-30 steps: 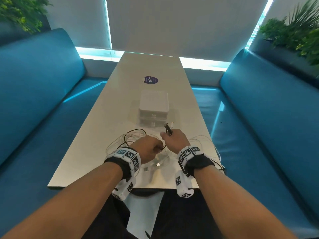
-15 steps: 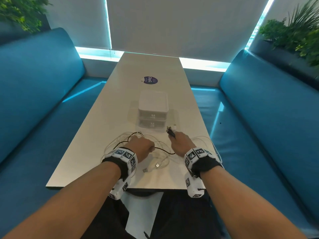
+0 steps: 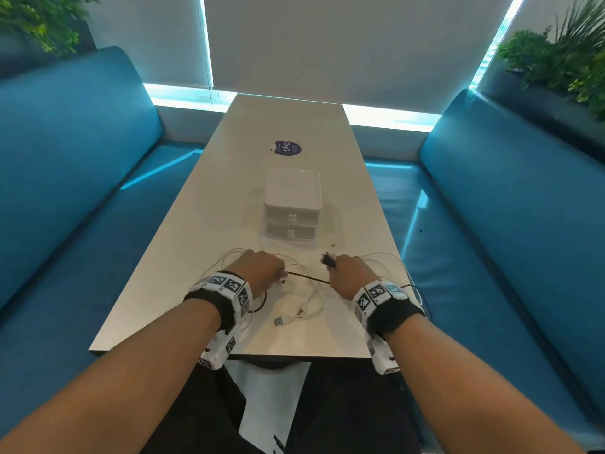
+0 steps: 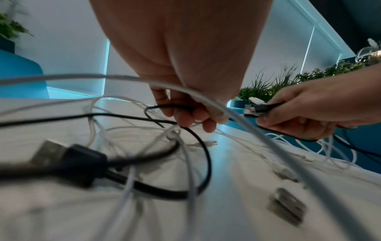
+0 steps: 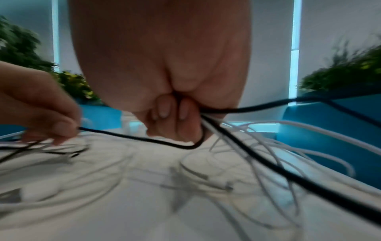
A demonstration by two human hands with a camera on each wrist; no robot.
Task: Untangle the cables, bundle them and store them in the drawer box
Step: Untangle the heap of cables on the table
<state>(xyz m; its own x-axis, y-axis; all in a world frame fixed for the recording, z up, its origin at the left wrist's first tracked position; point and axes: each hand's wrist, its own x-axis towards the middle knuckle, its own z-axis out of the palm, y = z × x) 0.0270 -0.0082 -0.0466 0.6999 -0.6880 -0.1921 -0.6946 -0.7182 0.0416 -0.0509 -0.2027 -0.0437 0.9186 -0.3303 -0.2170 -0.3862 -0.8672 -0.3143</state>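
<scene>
A tangle of white cables (image 3: 304, 303) and a black cable (image 3: 307, 277) lies on the near end of the table (image 3: 183, 257). My left hand (image 3: 258, 270) pinches the black cable (image 4: 164, 106) with curled fingers. My right hand (image 3: 350, 273) grips a bunch of cable ends, with black and white plugs (image 3: 328, 259) sticking out of the fist (image 4: 255, 107). The black cable runs taut between the two hands (image 5: 132, 137). The white two-drawer box (image 3: 292, 204) stands just beyond the hands, both drawers closed.
A black USB plug (image 4: 68, 156) and a silver USB plug (image 3: 279, 321) lie loose near the table's front edge. A purple sticker (image 3: 287, 148) is further up the table. Blue benches (image 3: 65, 178) flank both sides; white loops hang off the right edge (image 3: 406, 276).
Both hands have moved apart and lowered toward the table, stretching the black cable out between them. The right hand has carried its plugs to the right.
</scene>
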